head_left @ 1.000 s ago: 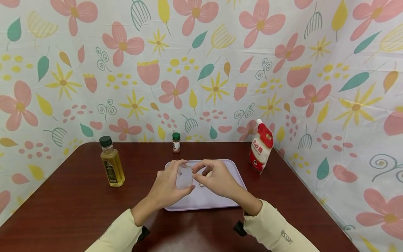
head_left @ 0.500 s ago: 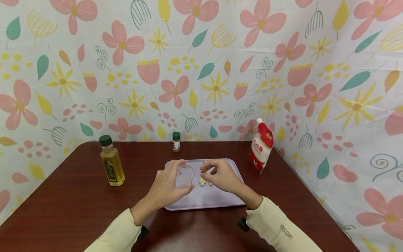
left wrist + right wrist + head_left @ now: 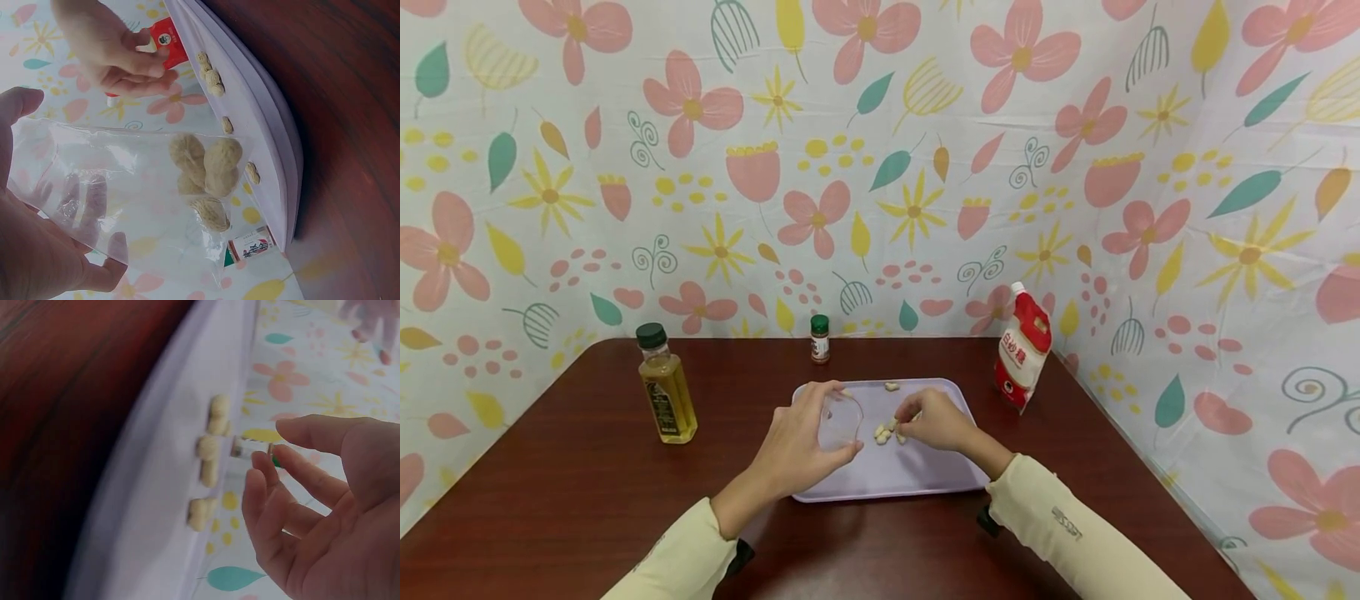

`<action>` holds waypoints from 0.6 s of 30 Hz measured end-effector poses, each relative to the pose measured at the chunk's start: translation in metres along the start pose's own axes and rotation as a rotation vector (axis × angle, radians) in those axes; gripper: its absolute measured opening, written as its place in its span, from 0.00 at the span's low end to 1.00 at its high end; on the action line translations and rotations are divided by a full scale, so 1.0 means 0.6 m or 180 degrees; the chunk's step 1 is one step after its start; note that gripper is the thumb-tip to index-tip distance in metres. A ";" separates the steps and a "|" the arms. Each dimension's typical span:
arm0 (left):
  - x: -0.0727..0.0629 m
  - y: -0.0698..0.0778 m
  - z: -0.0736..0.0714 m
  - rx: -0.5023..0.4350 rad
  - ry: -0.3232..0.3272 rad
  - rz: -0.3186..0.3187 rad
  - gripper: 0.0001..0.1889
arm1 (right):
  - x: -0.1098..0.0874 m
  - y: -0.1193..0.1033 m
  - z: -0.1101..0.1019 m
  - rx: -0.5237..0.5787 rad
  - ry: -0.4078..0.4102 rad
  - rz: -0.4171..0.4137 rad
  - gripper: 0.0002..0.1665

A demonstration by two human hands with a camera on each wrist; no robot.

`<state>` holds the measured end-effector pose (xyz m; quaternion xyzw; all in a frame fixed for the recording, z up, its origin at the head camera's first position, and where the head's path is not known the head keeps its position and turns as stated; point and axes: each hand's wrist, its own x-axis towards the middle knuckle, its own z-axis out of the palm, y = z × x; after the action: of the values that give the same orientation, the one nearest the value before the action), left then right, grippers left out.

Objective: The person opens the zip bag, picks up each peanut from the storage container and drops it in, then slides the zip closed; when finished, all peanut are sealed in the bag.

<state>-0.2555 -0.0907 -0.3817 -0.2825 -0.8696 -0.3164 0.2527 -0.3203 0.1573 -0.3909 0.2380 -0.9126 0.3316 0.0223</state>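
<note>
Pale lilac tray (image 3: 880,482) on a red-brown table (image 3: 587,483), before a white cloth (image 3: 880,287).
The cloth's print mixes pink blossoms (image 3: 835,200), yellow daisies (image 3: 913,213) and teal leaves (image 3: 502,158). The peanuts (image 3: 882,434) are pale tan; the bag (image 3: 156,244) is colourless and see-through. On the left, a bottle (image 3: 677,383) shows golden yellow beneath a dark green cap (image 3: 651,336); the small far jar (image 3: 820,343) wears a green lid (image 3: 819,324) and a mostly white label (image 3: 822,347); the right-hand pouch (image 3: 1022,354) is red and white. Both sleeves (image 3: 692,546) are cream, the right one bearing dark lettering (image 3: 1066,523).
</note>
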 end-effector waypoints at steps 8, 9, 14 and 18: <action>0.000 -0.001 0.001 0.0008 0.0004 0.0011 0.38 | 0.007 0.015 0.017 -0.0249 -0.0064 0.0393 0.04; 0.000 -0.001 0.002 0.0000 0.0002 0.0015 0.38 | 0.008 0.015 0.019 -0.0301 -0.0050 0.0446 0.05; 0.000 -0.002 0.003 -0.0022 -0.0026 -0.0002 0.38 | 0.008 0.016 0.026 -0.0498 -0.0075 0.0610 0.06; -0.001 -0.002 0.002 -0.0024 -0.0048 -0.0021 0.38 | 0.008 0.016 0.030 -0.0513 -0.0105 0.0642 0.06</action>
<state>-0.2562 -0.0907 -0.3835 -0.2831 -0.8712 -0.3184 0.2440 -0.3267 0.1507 -0.4094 0.1479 -0.9559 0.2537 -0.0072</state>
